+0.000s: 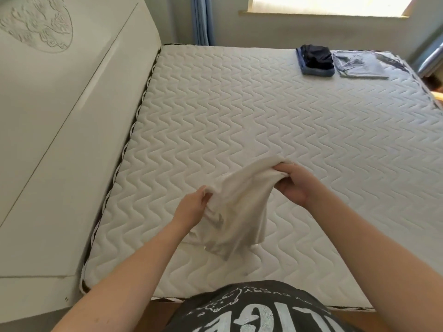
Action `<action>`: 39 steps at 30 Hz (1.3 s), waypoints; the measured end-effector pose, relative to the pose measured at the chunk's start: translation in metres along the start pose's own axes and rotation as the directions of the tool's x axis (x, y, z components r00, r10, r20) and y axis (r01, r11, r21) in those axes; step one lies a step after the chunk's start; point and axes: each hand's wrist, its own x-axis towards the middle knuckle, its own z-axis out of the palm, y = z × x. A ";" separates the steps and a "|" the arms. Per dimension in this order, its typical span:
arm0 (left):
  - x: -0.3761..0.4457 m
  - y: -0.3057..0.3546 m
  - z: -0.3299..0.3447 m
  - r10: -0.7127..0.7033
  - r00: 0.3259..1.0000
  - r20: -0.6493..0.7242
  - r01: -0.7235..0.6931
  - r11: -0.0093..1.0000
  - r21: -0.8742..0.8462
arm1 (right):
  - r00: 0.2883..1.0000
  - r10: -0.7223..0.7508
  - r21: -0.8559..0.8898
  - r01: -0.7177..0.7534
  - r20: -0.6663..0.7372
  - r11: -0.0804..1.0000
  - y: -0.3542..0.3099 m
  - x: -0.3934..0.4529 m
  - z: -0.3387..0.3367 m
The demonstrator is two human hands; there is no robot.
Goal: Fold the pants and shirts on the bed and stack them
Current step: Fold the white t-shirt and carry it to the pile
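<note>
- Low in the frame, our left hand (191, 204) and right hand (291, 184) each grip a bunched cream shirt (236, 207) above the bed (239, 111).
- Upper right: a dark folded stack (315, 59) just beside a folded grey garment (359, 65).

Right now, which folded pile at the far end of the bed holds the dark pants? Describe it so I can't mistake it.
Look to the mattress's far right corner, below the window. Two folded items lie side by side there. The pants stack is the left one: thick, black on denim blue, unlike the flat pale grey shirt to its right.
</note>
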 end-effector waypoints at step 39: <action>-0.005 0.026 -0.009 0.128 0.942 0.309 0.035 0.881 -0.471 | 0.963 -0.121 -0.638 -0.063 -0.241 0.767 0.092 -0.001 0.028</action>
